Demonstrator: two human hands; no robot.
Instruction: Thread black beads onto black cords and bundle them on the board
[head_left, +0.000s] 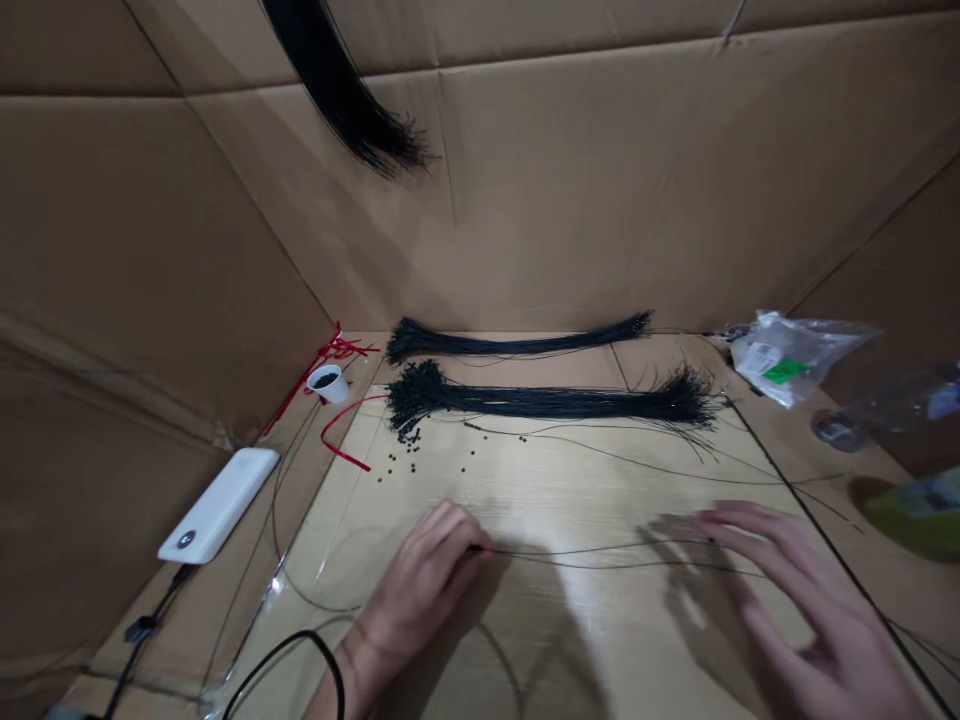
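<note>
My left hand (431, 570) is closed low in the middle of the view, thumb and forefinger pinching thin black strands (592, 553). Two lines of strand run rightward from the pinch, side by side. At their far end is my right hand (795, 600), slightly blurred, its fingers spread and the thumb apart from the forefinger. The upper strand reaches its fingertips, beside a tiny dark speck. Beyond the hands lies a long bundle of black strands (540, 402), its left end thick with small black beads. Several loose beads (412, 468) are scattered below that end.
A second strand bundle (510, 346) lies behind, and another (337, 90) hangs above. At left are a white cup (328, 384) of black bits, red ties (341, 347) and a white device (219, 505). A plastic bag (795, 350) and clear bottle (892, 405) are at right; cardboard walls enclose everything.
</note>
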